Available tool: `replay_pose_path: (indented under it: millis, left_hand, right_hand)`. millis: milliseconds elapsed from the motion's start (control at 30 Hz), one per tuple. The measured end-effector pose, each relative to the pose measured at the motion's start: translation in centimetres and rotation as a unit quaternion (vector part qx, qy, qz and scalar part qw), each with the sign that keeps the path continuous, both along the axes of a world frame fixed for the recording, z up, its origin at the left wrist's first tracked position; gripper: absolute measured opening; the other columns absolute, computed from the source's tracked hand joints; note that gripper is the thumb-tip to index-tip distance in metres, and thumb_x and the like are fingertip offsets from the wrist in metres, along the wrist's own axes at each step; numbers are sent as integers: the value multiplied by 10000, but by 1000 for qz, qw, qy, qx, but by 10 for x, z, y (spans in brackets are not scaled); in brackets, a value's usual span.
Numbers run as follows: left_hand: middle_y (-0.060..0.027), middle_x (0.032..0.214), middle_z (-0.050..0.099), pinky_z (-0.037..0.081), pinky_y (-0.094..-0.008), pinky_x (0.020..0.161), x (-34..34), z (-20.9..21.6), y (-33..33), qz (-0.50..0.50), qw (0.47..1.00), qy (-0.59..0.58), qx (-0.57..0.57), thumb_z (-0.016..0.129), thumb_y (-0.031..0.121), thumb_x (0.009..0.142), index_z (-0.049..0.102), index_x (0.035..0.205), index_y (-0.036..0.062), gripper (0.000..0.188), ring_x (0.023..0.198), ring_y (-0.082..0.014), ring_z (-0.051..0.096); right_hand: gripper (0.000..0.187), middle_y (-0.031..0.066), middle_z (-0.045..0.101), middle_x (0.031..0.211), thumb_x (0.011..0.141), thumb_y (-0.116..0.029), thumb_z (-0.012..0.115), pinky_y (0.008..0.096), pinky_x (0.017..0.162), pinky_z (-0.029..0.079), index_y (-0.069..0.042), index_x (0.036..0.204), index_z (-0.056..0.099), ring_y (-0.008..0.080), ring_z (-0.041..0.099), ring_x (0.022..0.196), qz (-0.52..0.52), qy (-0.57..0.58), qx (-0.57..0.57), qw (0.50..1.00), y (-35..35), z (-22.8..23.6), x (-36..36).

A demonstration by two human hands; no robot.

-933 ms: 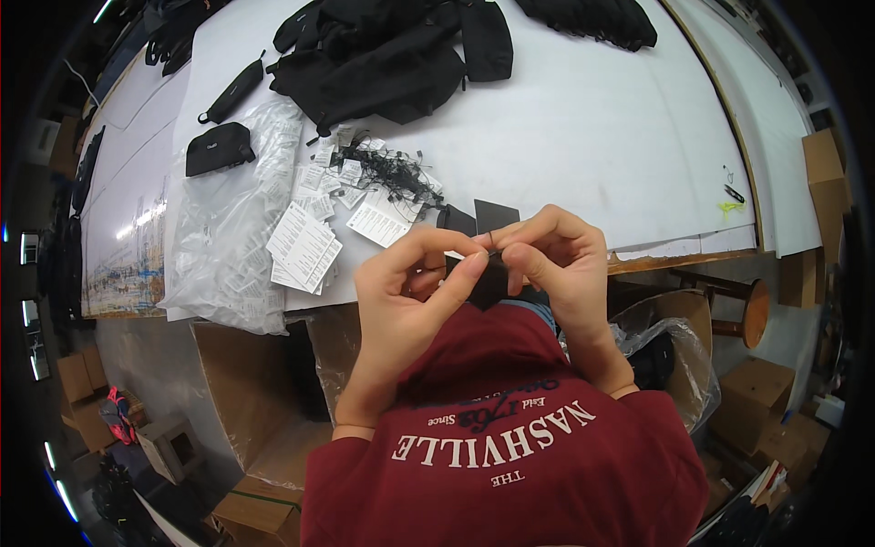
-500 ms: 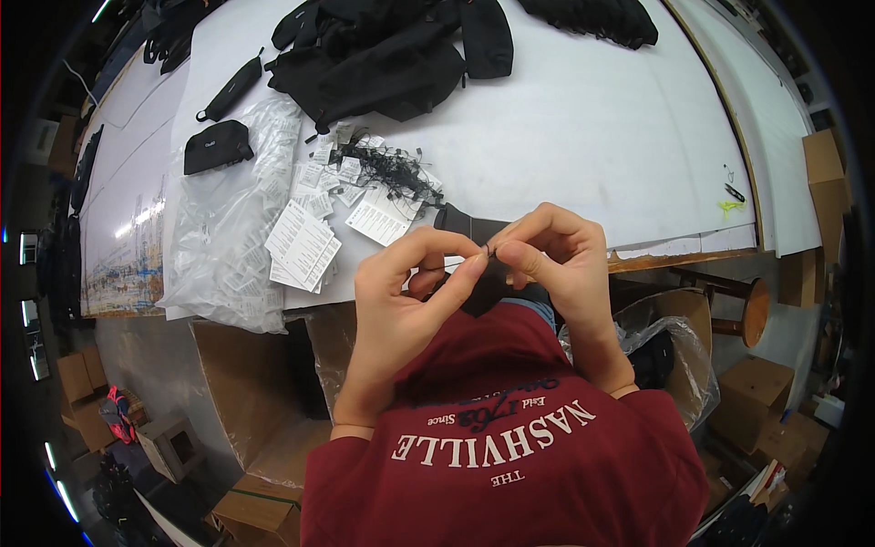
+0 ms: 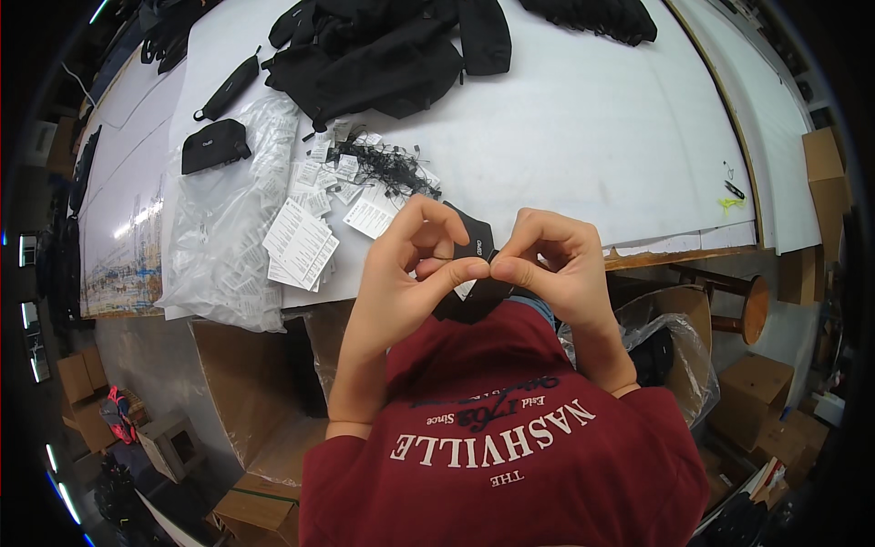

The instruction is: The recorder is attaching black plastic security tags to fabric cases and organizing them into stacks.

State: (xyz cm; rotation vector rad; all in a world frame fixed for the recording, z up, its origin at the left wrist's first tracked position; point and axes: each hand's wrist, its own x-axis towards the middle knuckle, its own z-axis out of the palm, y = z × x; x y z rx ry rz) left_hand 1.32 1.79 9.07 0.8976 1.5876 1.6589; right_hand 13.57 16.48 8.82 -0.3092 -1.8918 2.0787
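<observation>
In front of my torso a small black pouch [image 3: 469,308] hangs at the table's near edge, with a white tag [image 3: 465,290] partly showing against it. My right hand [image 3: 554,264] pinches a thin black tag string between thumb and index finger above the pouch. Its tip meets the thumb of my left hand [image 3: 410,260], whose index finger is raised and whose other fingers curl in around the string. Most of the string is hidden by the fingertips. Left of my hands lie white printed tags [image 3: 301,242] and a tangle of black tag strings [image 3: 378,169].
A clear plastic bag [image 3: 228,237] of tags lies at left, with a black pouch [image 3: 214,146] on it. Black bags [image 3: 365,68] fill the table's far side. Snippers [image 3: 735,190] rest at right. Open cardboard boxes [image 3: 246,383] and a wooden stool [image 3: 752,310] stand below the table edge.
My left index finger has lifted away from its thumb, and both hands meet slightly lower. The black pouch has turned up, showing more of its front and the white tag.
</observation>
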Motion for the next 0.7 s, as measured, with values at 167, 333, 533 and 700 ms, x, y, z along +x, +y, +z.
replay_pose_path:
  millis: [167,333,533,700]
  left_hand:
    - [5,757,502,372,-196,632,3,-11,9,-31,996,-57,63,652,75,859,511,988,16,201,674,-54,456]
    - [-67,907,572,443,-258,786,10,-58,-6,174,977,108,60,527,38,917,542,967,-23,81,841,-140,561]
    - [-145,1022,593,433,-303,852,35,-103,-15,89,984,155,-10,580,45,875,566,1038,-12,173,947,-243,579]
    - [-137,1184,518,388,-349,957,27,-104,5,153,943,296,19,671,-20,736,515,1153,3,446,1083,-284,509]
  right_hand:
    - [150,-18,516,675,855,-119,674,183,501,286,-26,774,590,17,401,560,26,35,-171,984,-7,-5,-7]
    - [174,-39,456,631,927,-183,586,173,470,251,-67,811,530,23,340,518,-29,65,-282,957,7,-31,-18]
    - [177,-20,494,685,954,-211,547,176,468,260,-78,837,535,28,344,516,-132,96,-311,936,24,-42,-18]
    - [189,-27,463,642,956,-226,544,185,459,251,-80,835,536,35,333,503,-182,107,-303,929,29,-48,-15]
